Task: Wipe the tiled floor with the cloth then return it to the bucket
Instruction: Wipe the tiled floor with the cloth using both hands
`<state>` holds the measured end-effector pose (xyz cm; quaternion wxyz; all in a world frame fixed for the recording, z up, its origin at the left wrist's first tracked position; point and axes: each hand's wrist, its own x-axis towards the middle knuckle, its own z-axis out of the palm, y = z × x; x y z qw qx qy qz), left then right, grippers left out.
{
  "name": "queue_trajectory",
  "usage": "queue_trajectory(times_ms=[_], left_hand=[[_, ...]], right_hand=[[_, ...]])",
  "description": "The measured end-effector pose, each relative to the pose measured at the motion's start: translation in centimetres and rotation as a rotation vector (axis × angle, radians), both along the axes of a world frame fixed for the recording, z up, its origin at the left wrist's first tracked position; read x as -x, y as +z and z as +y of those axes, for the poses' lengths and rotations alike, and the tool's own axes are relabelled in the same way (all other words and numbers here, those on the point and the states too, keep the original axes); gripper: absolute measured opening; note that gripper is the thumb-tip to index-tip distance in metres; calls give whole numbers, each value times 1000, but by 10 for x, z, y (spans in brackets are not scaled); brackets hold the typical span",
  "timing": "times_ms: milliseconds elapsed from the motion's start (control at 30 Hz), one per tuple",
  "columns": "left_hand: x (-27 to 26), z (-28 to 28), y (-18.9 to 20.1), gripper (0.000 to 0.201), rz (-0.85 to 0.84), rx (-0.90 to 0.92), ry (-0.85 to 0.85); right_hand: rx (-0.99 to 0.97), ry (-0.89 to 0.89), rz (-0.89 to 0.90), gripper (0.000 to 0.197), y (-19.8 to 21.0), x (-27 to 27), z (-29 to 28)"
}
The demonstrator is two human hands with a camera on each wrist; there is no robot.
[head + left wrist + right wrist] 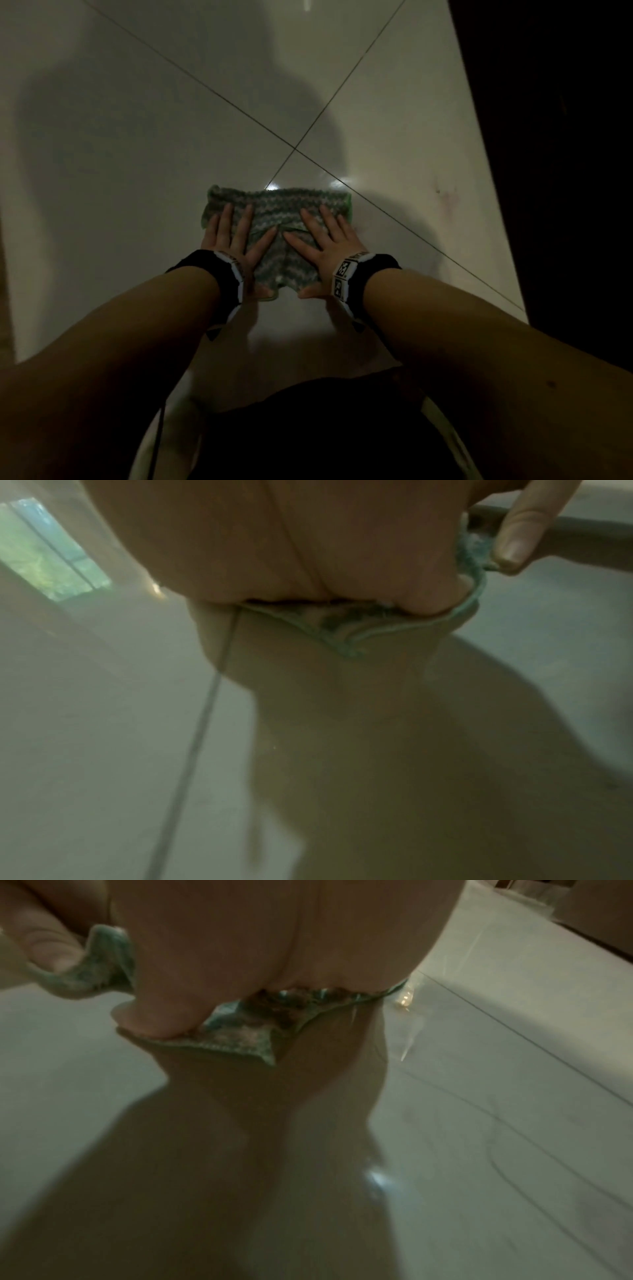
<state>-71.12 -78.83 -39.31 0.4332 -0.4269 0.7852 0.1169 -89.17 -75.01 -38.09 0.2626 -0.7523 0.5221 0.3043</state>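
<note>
Cloth (279, 219) lies under both flat, spread-fingered hands, left hand (233, 240) and right hand (325, 246), dark furniture (555, 137) right.

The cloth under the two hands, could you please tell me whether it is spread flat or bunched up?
Mostly spread: the cloth lies flat on the tiled floor under both palms, with a small ridge between the thumbs.

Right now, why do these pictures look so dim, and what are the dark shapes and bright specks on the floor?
Head view: dim light, the person's shadow falls across the tiled floor, and a small glare spot sits just beyond the cloth. Left wrist view: soft and blurred, with a bright window reflected in the tile. Right wrist view: also blurred, with small glints on the shiny floor beside the right hand.
</note>
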Motion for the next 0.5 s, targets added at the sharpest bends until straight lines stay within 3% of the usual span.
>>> queue_trajectory(times_ms=[200,400,500], left_hand=[[24,23,2,113,41,-6,7],[46,34,-4,129,26,-30,-33],[60,39,-2,123,39,-82,-79]], right_hand=[[-6,15,-5,104,1,19,16],[-19,-17,-9,105,3,43,39],[-26,-40,-16,105,3,57,51]])
